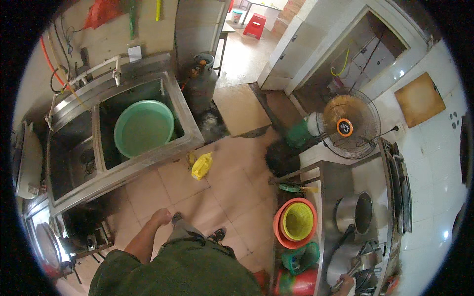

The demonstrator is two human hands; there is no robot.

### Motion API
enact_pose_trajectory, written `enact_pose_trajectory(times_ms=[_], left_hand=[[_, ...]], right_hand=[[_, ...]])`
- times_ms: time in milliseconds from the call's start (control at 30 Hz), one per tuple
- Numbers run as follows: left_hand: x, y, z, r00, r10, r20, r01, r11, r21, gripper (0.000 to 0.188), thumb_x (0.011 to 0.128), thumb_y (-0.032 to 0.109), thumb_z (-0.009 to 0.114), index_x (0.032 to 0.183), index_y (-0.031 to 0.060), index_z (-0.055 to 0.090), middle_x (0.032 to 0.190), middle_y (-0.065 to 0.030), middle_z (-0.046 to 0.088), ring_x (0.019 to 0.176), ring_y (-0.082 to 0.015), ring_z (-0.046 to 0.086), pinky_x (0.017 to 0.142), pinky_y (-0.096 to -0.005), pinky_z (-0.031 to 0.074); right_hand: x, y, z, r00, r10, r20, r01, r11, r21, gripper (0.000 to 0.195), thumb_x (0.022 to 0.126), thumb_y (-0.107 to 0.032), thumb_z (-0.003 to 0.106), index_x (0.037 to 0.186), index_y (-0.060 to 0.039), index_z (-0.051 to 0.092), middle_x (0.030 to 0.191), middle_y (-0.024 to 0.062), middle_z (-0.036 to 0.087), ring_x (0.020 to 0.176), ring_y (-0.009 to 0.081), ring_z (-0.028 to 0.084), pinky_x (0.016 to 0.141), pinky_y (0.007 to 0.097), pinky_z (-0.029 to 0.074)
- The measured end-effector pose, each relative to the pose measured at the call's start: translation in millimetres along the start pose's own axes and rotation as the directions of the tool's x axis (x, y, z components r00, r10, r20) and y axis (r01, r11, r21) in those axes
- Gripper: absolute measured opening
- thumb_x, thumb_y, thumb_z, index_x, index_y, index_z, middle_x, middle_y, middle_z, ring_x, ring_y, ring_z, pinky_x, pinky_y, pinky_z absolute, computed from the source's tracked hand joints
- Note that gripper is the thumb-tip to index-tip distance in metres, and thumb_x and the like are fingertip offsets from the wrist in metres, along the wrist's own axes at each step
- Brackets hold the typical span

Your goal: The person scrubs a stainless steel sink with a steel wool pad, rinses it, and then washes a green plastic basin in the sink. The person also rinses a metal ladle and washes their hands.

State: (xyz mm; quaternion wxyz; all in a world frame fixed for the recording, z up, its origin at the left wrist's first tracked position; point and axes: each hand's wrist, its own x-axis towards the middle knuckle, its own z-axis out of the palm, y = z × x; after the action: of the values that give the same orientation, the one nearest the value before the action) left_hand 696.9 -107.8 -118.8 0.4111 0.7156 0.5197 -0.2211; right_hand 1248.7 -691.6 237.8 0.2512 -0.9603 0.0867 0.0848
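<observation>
My left hand hangs over the tiled floor with its fingers curled and nothing visible in it. At the lower right, my right hand is closed around the long handle of a metal utensil; its far end lies among other metal ware on the steel table. A small metal pot stands just beyond that hand. Farther along the table is a tall steel pot with a dark handle. Something white, perhaps a cloth, shows beside my right fingers.
A double steel sink holds a green basin of water. On the floor lies a yellow plastic jug. A yellow basket sits in orange basins under the table. Beyond stand a fan and a gas cylinder.
</observation>
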Motion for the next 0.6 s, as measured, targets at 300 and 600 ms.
enact_pose_trajectory(times_ms=[300, 600], left_hand=[[-39, -122, -33, 0.966, -0.241, 0.093, 0.248, 0.966, -0.068, 0.030, 0.078, 0.022, 0.056, 0.077, -0.0030, 0.072, 0.082, -0.0287, 0.069, 0.080, -0.0438, 0.070, 0.077, -0.0506, 0.055], [-68, -268, 10, 0.886, -0.091, -0.455, 0.048, 0.993, -0.106, 0.029, 0.081, 0.022, 0.059, 0.087, -0.0045, 0.071, 0.099, -0.0301, 0.069, 0.095, -0.0420, 0.068, 0.088, -0.0489, 0.054]], right_hand=[[-165, -61, 179, 0.915, -0.403, -0.015, 0.402, 0.909, 0.107, 0.056, 0.076, -0.022, 0.073, 0.124, -0.0021, 0.053, 0.113, 0.0158, 0.060, 0.087, 0.0285, 0.063, 0.084, 0.0398, 0.053], [-278, -263, 341, 0.586, -0.328, 0.741, 0.108, 0.938, 0.329, 0.028, 0.081, -0.016, 0.079, 0.089, -0.0057, 0.054, 0.065, 0.0041, 0.056, 0.051, 0.0148, 0.057, 0.044, 0.0301, 0.048]])
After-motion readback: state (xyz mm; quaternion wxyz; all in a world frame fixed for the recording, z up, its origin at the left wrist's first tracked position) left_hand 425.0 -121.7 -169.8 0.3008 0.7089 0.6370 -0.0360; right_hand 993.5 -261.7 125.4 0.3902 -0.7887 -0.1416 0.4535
